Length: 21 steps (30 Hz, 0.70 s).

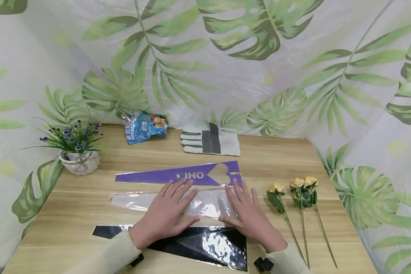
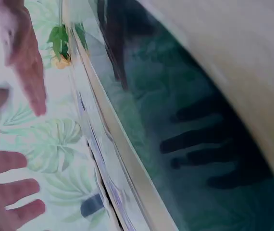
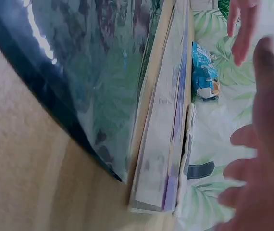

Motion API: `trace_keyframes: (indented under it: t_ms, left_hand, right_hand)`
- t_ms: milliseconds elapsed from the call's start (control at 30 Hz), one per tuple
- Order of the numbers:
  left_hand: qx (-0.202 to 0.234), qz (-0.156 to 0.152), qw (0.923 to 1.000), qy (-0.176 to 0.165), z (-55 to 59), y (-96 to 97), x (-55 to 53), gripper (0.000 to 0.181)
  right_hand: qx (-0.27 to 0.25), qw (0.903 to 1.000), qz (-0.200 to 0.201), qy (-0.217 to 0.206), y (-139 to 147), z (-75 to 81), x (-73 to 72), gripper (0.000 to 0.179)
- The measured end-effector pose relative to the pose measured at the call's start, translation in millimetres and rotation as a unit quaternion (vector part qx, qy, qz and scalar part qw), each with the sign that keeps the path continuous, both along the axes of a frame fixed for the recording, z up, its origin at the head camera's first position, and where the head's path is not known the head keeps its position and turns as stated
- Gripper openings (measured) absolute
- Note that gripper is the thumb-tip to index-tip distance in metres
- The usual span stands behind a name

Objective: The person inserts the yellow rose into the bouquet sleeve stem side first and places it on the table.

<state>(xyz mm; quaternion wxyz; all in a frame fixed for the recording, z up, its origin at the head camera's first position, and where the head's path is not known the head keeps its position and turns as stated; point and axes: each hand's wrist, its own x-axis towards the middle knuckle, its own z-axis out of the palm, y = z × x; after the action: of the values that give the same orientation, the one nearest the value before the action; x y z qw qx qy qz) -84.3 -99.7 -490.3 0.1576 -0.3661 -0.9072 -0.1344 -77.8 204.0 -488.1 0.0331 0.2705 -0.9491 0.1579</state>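
Head: left hand and right hand, fingers spread, both grips empty, over the clear sleeve, flat on the desk between purple sleeve and black sleeve. Left wrist: nothing pinched. Right wrist: same; light, even palm pressure should avoid creases.

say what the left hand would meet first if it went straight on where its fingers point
Probably the purple sleeve, towards which the left hand points in the head view. Height is hard to judge; if raised enough, it might pass over towards the glove.
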Motion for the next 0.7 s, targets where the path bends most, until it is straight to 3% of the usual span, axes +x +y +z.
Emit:
trace_keyframes:
  t_ms: [100,200,267,333,400,533,600,700]
  left_hand:
    - [0.067,-0.014,0.9973,0.026,5.6,7.5,-4.4,0.053]
    - [0.101,-0.016,0.9945,0.020,15.7,18.4,-16.4,0.041]
    - [0.088,-0.012,0.9960,-0.001,23.9,29.3,-33.6,0.038]
    - [0.053,-0.007,0.9976,-0.043,28.9,43.3,-56.4,0.038]
    - [-0.001,-0.008,0.9956,-0.093,28.1,59.9,-83.2,0.040]
    - [-0.100,-0.027,0.9798,-0.171,6.1,89.9,-126.7,0.045]
    - [-0.131,-0.037,0.9729,-0.187,-5.5,98.1,-137.1,0.039]
    - [-0.146,-0.047,0.9692,-0.193,-13.3,103.0,-143.5,0.024]
  right_hand:
    - [-0.108,0.9936,0.011,0.032,0,3.4,-7.9,0.061]
    - [-0.205,0.9778,-0.031,-0.033,0,10.4,-28.3,0.038]
    - [-0.227,0.9648,-0.100,-0.087,2,14.2,-50.1,0.035]
    - [-0.221,0.9524,-0.167,-0.126,6,15.7,-75.4,0.037]
    - [-0.193,0.9474,-0.214,-0.140,11,13.0,-98.6,0.042]
    - [-0.126,0.9467,-0.254,-0.152,18,-2.0,-122.0,0.046]
    - [-0.106,0.9482,-0.256,-0.155,18,-9.8,-125.2,0.046]
    - [-0.131,0.9448,-0.254,-0.161,15,-14.5,-127.3,0.043]
